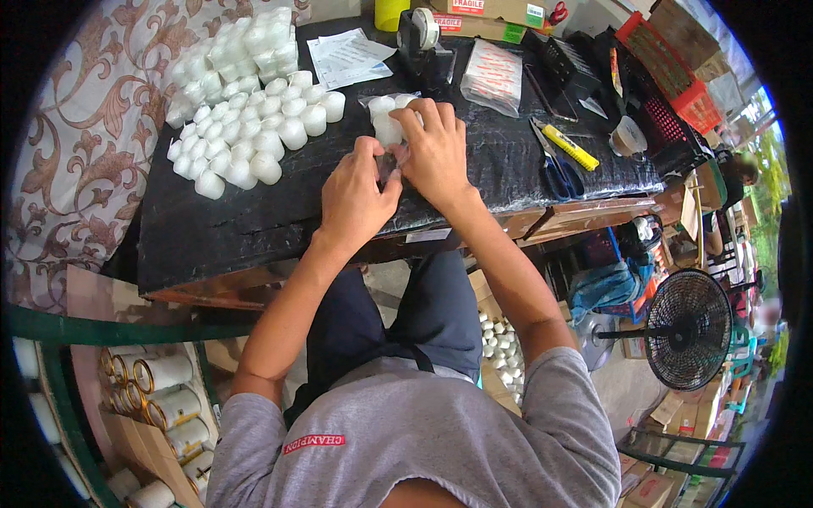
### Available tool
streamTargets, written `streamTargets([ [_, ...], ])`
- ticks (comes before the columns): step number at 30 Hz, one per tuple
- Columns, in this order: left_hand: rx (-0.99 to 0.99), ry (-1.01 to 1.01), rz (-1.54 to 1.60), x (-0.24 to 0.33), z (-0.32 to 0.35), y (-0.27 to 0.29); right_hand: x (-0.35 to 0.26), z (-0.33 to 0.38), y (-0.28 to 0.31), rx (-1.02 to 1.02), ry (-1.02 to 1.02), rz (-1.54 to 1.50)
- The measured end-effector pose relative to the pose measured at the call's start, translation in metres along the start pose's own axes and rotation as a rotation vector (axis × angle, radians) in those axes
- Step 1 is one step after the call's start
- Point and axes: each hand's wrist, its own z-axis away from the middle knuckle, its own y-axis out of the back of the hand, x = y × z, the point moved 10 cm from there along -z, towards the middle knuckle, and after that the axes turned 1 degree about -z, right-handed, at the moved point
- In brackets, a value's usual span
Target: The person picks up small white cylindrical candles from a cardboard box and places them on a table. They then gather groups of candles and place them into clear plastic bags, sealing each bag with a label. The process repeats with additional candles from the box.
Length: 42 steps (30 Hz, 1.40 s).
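Observation:
In front of me, near the middle of the black-covered table [246,229], lies a small clear plastic bag of white votive candles [386,129]. My left hand [357,203] pinches the gathered end of the bag between thumb and fingers. From the right, my right hand [440,157] is closed on the same end, its fingers bent over the bag and hiding part of it. Many loose white candles [269,142] stand close together to the left of my hands. Behind them, packed candles in clear wrap [250,52] are piled up.
Paper sheets [349,59], a tape dispenser [420,32] and a flat plastic-wrapped pack [493,78] lie at the back. On the right are blue-handled scissors [559,173] and a yellow cutter [570,147]. A black fan [688,328] stands beyond; a box of candles [506,354] sits below.

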Motion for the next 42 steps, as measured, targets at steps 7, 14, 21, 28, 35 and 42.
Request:
streamTargets([
  [7,0.007,-0.191,0.119,0.006,0.0,-0.008,0.009,-0.002,-0.018,-0.063,-0.056,-0.014],
  [14,0.016,-0.058,0.122,-0.013,-0.001,-0.007,0.012,-0.004,-0.016,-0.054,-0.077,-0.103],
  [21,0.092,-0.099,0.111,-0.003,0.002,-0.002,-0.012,0.0,0.05,-0.386,-0.032,-0.273],
  [28,-0.106,-0.166,-0.019,0.012,0.013,-0.011,-0.057,-0.05,0.043,-0.431,-0.205,-0.578],
  [35,-0.218,-0.118,-0.009,0.005,0.014,-0.021,-0.077,-0.087,-0.062,-0.423,0.145,-0.637],
  [42,-0.121,-0.22,0.048,0.012,0.017,-0.012,-0.125,-0.088,-0.119,-0.578,0.46,-0.453],
])
